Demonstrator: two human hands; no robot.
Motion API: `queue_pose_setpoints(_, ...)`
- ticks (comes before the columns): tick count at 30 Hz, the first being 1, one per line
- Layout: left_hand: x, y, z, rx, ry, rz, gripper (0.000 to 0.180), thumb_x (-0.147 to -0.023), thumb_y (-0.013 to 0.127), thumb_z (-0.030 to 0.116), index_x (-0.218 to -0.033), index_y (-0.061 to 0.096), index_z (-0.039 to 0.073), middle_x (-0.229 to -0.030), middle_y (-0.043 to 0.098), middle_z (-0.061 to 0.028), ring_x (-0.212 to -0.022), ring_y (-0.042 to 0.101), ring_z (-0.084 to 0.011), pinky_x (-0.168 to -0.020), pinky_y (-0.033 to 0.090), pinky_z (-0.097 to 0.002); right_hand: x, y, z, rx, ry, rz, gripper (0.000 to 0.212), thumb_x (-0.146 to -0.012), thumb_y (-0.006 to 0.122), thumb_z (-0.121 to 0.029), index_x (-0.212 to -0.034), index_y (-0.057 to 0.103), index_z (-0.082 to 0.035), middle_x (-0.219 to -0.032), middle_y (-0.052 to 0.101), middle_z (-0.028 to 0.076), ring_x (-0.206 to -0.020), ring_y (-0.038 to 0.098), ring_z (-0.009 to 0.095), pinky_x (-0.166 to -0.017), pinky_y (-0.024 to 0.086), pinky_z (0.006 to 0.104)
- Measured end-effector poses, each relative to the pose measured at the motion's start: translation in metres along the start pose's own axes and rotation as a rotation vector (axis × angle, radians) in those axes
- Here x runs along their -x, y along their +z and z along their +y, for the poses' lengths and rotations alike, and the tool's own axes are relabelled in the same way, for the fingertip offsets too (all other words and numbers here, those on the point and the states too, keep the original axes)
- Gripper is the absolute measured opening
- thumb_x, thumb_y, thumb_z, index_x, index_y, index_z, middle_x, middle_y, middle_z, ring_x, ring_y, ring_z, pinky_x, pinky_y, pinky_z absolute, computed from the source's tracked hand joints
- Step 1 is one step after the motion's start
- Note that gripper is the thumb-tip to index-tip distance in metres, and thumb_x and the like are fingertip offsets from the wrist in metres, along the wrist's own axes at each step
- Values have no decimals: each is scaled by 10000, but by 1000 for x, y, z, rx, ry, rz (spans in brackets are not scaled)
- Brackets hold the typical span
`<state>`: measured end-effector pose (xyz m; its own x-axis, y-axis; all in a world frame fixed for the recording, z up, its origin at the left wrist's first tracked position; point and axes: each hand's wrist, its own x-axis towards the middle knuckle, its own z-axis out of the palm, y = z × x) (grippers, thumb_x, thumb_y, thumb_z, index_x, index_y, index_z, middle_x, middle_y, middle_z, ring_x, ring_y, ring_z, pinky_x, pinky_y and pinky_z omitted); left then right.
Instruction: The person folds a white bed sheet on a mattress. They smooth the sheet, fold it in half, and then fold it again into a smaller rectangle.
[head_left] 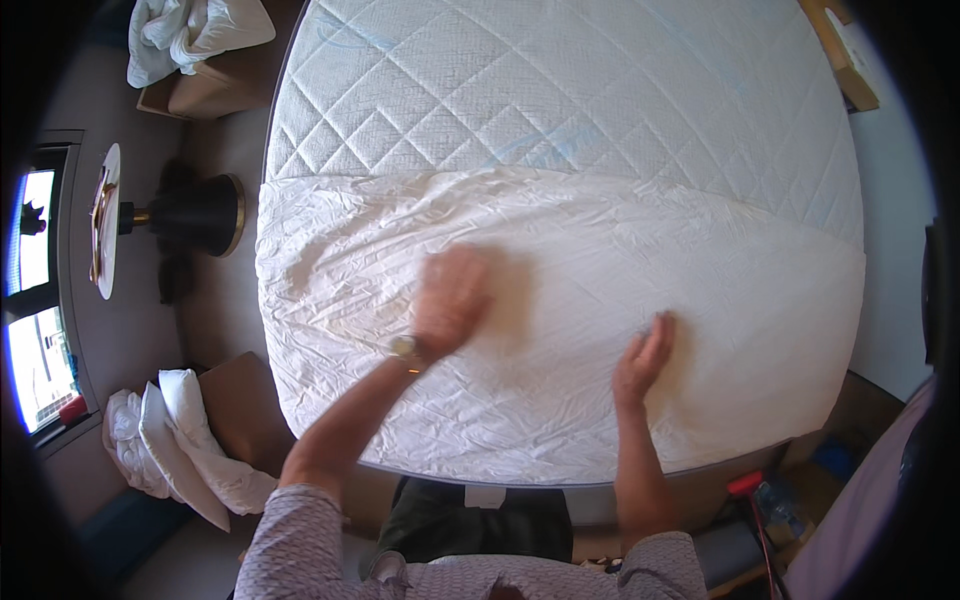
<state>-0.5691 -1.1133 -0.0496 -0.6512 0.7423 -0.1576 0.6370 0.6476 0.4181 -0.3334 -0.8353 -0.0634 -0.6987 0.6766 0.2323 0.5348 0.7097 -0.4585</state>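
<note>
A thin white sheet covers the near half of a quilted mattress, with creases thickest on its left side. My left hand, with a watch on the wrist, is palm down over the middle-left of the sheet. Motion blurs it, but it looks flat and holds nothing. Farther right and nearer to me, my right hand rests edge-on at the sheet, its fingers stretched out and holding nothing. The sheet's far edge lies across the mattress in a slight curve.
On the left stand a round table with a dark base and a brown chair heaped with white bedding. Another chair at far left bears a pillow. A wooden-edged piece adjoins the mattress's far right corner.
</note>
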Motion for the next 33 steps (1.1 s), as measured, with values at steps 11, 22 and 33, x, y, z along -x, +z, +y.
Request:
queue_pose_setpoints(11,-45,-82,-214,-221,-93,126,606,-1133,394,486,-1686,363,242,-1795,219,-105,-1668,146,-298,-1345,45,-557,-87,120,-119,209,-395,-175,548,-1000,621,-218,-1509,521,-45,-1595,466,210,-1511,396,441,-1262,292,582)
queue_pose_setpoints(22,1,-126,-232,-106,-42,233,651,-1023,690,311,-1596,456,111,-1682,396,-185,-1579,339,-377,-1285,222,-637,-67,149,-245,-24,-357,-247,582,-951,687,-99,-1502,524,-11,-1572,485,240,-1508,405,456,-1255,310,585)
queue_pose_setpoints(33,2,-118,-365,-332,-236,293,618,-1127,400,492,-1674,380,203,-1762,308,-124,-1647,224,-324,-1330,124,-589,-109,221,-284,160,-434,-164,596,-989,613,-209,-1541,459,-45,-1593,452,208,-1521,374,432,-1242,280,611)
